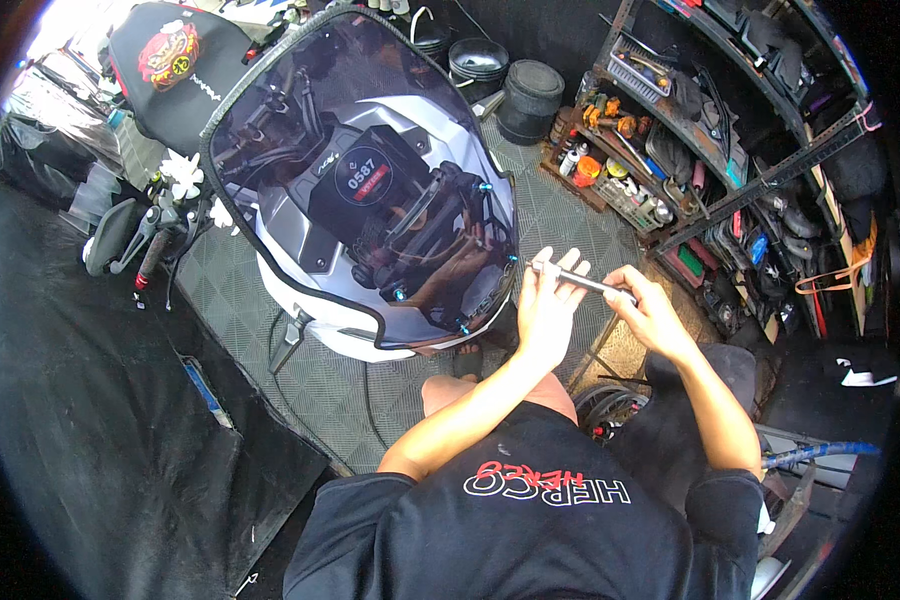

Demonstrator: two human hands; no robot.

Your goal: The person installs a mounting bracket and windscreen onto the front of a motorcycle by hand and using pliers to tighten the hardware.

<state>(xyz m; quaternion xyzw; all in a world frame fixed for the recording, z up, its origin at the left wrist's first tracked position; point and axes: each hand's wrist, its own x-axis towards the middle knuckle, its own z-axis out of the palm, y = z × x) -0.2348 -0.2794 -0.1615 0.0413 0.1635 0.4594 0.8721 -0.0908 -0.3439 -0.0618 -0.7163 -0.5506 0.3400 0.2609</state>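
Observation:
A slim silver rod-shaped hand tool with a dark end (592,284) spans both my hands, beside the right edge of a tinted windscreen (370,60). My right hand (652,312) is closed round its dark end. With fingers fairly straight, my left hand (550,312) holds the silver part near the tip. A small blue bolt (513,258) on the windscreen lies just left of that tip. More blue bolts (485,187) dot the windscreen's lower part. Behind it show a white scooter front (410,130) and a black panel with a round printed label (360,178).
Right of me stands a metal shelf rack (770,175) crowded with tools, bottles and parts. A black bucket (532,100) sits on the patterned grey floor mat (225,275). Another handlebar with a mirror (120,235) is at left. A black seat (175,70) lies at far left.

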